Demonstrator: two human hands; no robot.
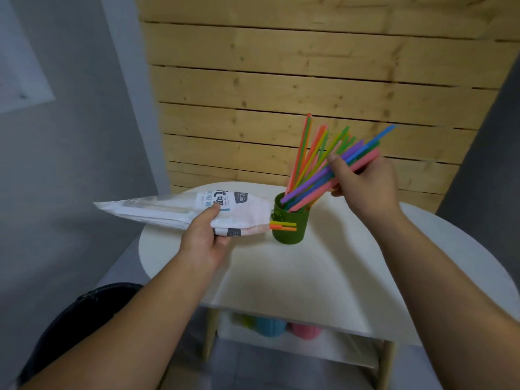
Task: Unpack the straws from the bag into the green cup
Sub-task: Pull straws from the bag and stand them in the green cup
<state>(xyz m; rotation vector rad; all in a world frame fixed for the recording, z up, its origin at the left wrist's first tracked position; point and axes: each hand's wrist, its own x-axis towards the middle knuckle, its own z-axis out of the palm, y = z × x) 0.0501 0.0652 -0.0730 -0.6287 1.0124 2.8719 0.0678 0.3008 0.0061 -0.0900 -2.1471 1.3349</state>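
A green cup (289,229) stands on the white table (323,266) and holds several colourful straws (306,153) fanning up and to the right. My right hand (363,184) grips a bundle of these straws, pink, purple and blue, whose lower ends are inside the cup. My left hand (205,235) holds the white plastic straw bag (180,209) level above the table's left side, its open end beside the cup. A few orange and yellow straw ends (282,227) poke out of the bag's mouth in front of the cup.
A wooden slat wall (295,80) rises right behind the table. Under the tabletop a shelf carries a blue cup (270,327), a pink cup (305,330) and a yellow-green one (244,320). A grey wall lies to the left.
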